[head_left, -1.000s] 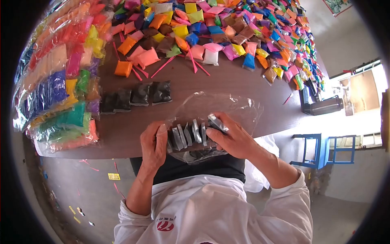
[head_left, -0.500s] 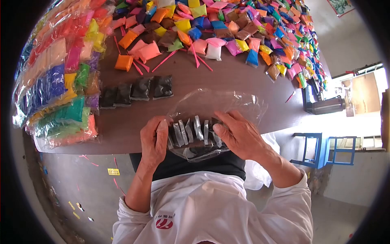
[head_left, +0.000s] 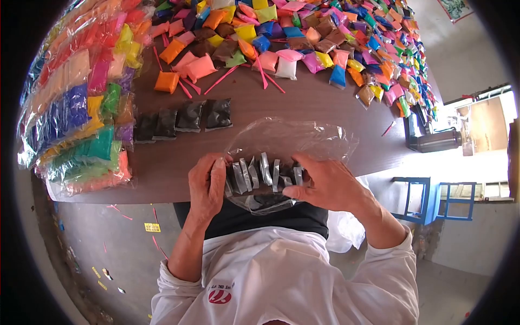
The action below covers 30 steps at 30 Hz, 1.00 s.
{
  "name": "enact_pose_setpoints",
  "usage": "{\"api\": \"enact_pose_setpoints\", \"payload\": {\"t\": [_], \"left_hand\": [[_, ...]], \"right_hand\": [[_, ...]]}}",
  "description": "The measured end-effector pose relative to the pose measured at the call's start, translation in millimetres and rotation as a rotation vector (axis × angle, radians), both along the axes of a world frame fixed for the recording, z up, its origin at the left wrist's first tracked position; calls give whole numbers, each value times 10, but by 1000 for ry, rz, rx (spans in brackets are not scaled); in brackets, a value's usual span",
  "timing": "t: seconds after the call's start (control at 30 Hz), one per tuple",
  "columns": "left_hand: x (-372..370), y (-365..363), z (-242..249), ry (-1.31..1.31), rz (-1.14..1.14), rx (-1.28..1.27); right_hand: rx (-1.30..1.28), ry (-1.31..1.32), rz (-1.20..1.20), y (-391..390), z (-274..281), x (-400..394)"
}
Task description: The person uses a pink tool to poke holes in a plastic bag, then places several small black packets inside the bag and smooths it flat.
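Left hand (head_left: pixel 207 184): grip closed on the left edge of the clear bag (head_left: pixel 292 129), thumb against fingers, probably to steady that side. Right hand (head_left: pixel 335 187): grip spread, thumb and fingers parted around the right end of the dark packets (head_left: pixel 265 169); looks like a guide, can't tell if it's pinching one. Those packets sit between the hands within the bag, on edge side by side, likely because upright packs tighter and the two hands act as bookends. Bag is at the near edge of the worktop (head_left: pixel 325 103), close to the body, likely for easy reach. Four black packets (head_left: pixel 189 116) lie flat beyond the left hand, lined up, presumably for easy counting.
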<state>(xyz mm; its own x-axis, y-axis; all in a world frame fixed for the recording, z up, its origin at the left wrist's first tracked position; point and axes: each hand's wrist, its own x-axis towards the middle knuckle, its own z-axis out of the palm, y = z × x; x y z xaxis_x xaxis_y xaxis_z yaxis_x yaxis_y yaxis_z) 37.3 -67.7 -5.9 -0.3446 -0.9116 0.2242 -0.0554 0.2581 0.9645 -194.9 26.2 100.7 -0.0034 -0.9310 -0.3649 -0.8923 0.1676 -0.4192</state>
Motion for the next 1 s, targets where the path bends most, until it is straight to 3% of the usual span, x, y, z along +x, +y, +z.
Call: {"api": "enact_pose_setpoints", "payload": {"t": [0.07, 0.27, 0.37, 0.47, 0.67, 1.0], "left_hand": [[22, -7, 24, -28, -20, 13], [49, -12, -4, -52, -26, 10], [36, -17, -6, -34, -25, -5], [60, -9, -2, -45, -36, 35], [50, -11, -18, -45, -32, 32], [57, -14, -2, -51, -39, 32]], "right_hand": [[43, 67, 19, -4, -65, 2], [96, -90, -6, -90, -32, -68], [-59, -51, 35, -27, -145, -65], [19, 5, 20, -52, -28, 28], [-6, -130, -141, -75, -150, -34], [65, -221, -107, -111, 5, -34]]}}
